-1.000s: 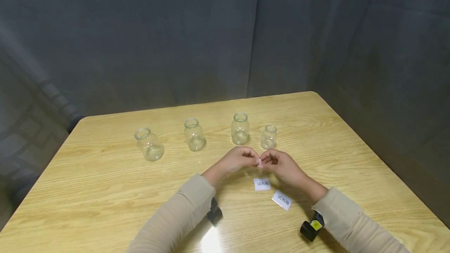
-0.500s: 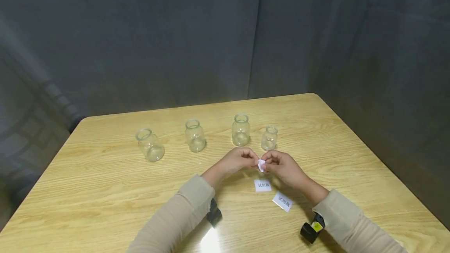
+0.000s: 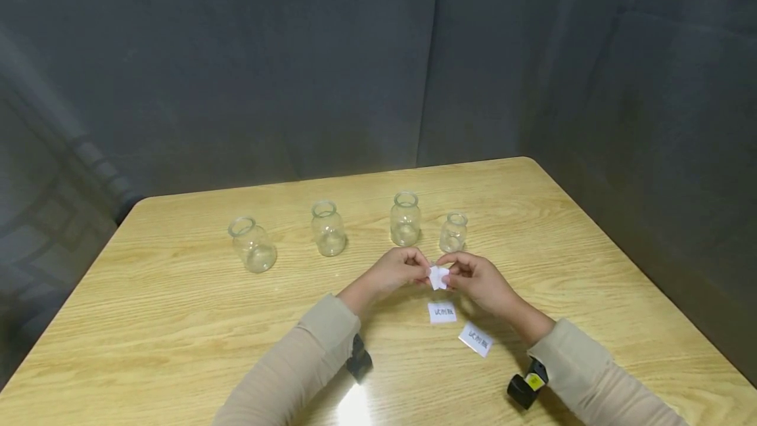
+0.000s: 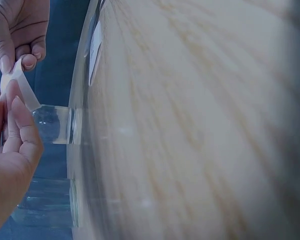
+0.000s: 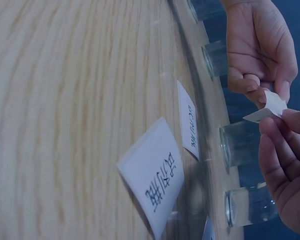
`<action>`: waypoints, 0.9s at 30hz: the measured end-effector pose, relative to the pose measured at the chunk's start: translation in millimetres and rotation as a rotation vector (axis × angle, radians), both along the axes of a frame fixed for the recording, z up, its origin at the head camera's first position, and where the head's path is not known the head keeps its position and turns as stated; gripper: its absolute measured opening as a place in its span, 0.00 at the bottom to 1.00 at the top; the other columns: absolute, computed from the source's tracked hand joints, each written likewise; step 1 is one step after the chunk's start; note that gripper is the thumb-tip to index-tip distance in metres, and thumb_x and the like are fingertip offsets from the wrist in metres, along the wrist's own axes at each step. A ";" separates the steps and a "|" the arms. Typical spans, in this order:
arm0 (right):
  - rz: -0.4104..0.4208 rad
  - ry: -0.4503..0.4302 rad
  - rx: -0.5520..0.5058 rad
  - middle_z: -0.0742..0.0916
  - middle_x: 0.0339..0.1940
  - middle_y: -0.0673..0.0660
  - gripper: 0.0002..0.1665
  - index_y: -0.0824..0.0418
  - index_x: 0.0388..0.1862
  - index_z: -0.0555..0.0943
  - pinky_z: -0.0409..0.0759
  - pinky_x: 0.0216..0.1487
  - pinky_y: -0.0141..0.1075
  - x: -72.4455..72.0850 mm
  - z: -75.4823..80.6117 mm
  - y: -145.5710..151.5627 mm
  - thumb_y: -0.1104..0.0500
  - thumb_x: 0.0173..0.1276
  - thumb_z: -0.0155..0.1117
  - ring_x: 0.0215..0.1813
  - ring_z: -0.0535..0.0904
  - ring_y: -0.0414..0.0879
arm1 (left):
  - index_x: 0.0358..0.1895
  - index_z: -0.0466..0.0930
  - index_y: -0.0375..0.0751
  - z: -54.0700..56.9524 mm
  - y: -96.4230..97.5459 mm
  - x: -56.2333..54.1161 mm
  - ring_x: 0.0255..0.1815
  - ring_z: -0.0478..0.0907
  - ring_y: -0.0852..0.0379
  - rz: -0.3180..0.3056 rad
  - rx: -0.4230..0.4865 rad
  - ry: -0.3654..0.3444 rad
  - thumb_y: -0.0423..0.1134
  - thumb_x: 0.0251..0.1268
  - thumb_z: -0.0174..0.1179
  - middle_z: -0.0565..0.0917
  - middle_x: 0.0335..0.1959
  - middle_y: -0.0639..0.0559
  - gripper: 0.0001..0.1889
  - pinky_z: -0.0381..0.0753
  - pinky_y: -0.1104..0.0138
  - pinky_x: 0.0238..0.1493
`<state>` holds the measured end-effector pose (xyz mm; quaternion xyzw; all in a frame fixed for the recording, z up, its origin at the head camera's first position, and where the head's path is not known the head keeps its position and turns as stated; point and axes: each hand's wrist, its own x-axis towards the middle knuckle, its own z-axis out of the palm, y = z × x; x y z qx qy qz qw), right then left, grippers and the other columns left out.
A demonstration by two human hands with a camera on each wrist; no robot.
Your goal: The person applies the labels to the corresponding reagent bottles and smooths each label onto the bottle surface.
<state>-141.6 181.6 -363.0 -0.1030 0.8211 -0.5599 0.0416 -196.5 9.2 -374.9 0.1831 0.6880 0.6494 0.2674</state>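
Observation:
Over the table, my left hand and right hand meet at a small white paper label. Thumb and fingers of each hand pinch one side of it. The label looks bent, with two white flaps spread apart in the right wrist view; whether these are sticker and backing I cannot tell. Fingers hide part of it. Just below the hands lies a label with black handwritten characters. Another such label lies tilted nearer the right wrist. Behind the hands stands a small glass jar.
Three larger clear glass jars stand in a row leftward: one near the small jar, one in the middle, one at far left. The wooden table ends at a dark curtain. Both wrists carry black cameras.
Between the fingers, the white label has come into fuller view, its flaps spreading wider as the fingertips shift slightly apart. Jars and the labels on the table stay put.

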 end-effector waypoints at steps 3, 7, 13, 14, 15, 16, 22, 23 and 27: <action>-0.010 0.004 0.012 0.78 0.25 0.58 0.15 0.70 0.43 0.74 0.77 0.31 0.37 0.6 0.1 0.2 0.73 0.54 0.57 0.27 0.74 0.44 | 0.30 0.71 0.26 -0.1 -0.5 0.3 0.26 0.76 0.56 0.014 -0.019 0.002 0.24 0.53 0.52 0.76 0.23 0.48 0.02 0.77 0.62 0.36; -0.007 0.010 0.015 0.78 0.25 0.58 0.15 0.72 0.43 0.73 0.77 0.31 0.37 0.8 0.2 1.7 0.73 0.54 0.56 0.28 0.75 0.44 | 0.30 0.70 0.26 0.2 -1.6 0.7 0.28 0.76 0.54 0.029 -0.030 -0.003 0.24 0.52 0.52 0.75 0.23 0.48 0.03 0.77 0.61 0.37; -0.021 0.021 0.041 0.77 0.26 0.60 0.14 0.71 0.41 0.74 0.77 0.30 0.33 0.3 -0.8 3.7 0.73 0.54 0.57 0.27 0.73 0.43 | 0.30 0.70 0.27 -0.2 -1.8 0.2 0.26 0.71 0.58 0.046 -0.020 0.000 0.22 0.50 0.53 0.73 0.23 0.49 0.04 0.77 0.65 0.37; -0.024 0.024 0.047 0.77 0.26 0.60 0.14 0.71 0.41 0.74 0.76 0.29 0.33 0.4 -0.8 3.9 0.73 0.54 0.56 0.27 0.73 0.42 | 0.30 0.70 0.28 -0.1 -1.8 0.0 0.26 0.71 0.59 0.048 -0.024 0.002 0.22 0.50 0.53 0.72 0.23 0.50 0.04 0.77 0.66 0.36; -0.028 0.026 0.054 0.77 0.27 0.60 0.13 0.70 0.41 0.75 0.76 0.29 0.32 0.5 -0.8 4.1 0.73 0.54 0.56 0.27 0.73 0.42 | 0.30 0.70 0.28 -0.3 -1.8 -0.1 0.26 0.71 0.59 0.048 -0.025 0.004 0.22 0.50 0.53 0.72 0.23 0.50 0.04 0.77 0.66 0.36; -0.031 0.027 0.058 0.77 0.28 0.60 0.13 0.70 0.41 0.75 0.76 0.29 0.32 0.5 -0.8 4.4 0.74 0.54 0.56 0.28 0.72 0.42 | 0.29 0.70 0.29 -0.4 -1.9 -0.3 0.26 0.70 0.59 0.051 -0.028 0.006 0.22 0.50 0.53 0.72 0.22 0.50 0.04 0.77 0.67 0.35; -0.026 0.025 0.064 0.79 0.36 0.62 0.13 0.71 0.40 0.76 0.75 0.31 0.30 1.5 -0.7 6.5 0.74 0.54 0.55 0.33 0.74 0.43 | 0.30 0.69 0.30 -1.4 -2.6 -1.7 0.25 0.71 0.59 0.078 -0.035 -0.013 0.22 0.50 0.55 0.71 0.21 0.50 0.05 0.77 0.65 0.37; -0.023 0.021 0.063 0.80 0.36 0.62 0.13 0.72 0.40 0.75 0.75 0.32 0.30 1.6 -0.8 6.8 0.74 0.54 0.55 0.33 0.74 0.44 | 0.30 0.69 0.30 -1.6 -2.6 -2.0 0.25 0.71 0.58 0.083 -0.033 -0.020 0.22 0.50 0.55 0.71 0.21 0.50 0.05 0.77 0.64 0.38; -0.017 -0.008 0.049 0.81 0.31 0.60 0.13 0.72 0.41 0.75 0.76 0.34 0.32 1.8 -1.3 8.0 0.71 0.54 0.57 0.33 0.76 0.46 | 0.30 0.69 0.29 -2.9 -2.7 -2.9 0.25 0.72 0.57 0.096 -0.024 -0.033 0.22 0.50 0.55 0.71 0.21 0.50 0.06 0.77 0.61 0.39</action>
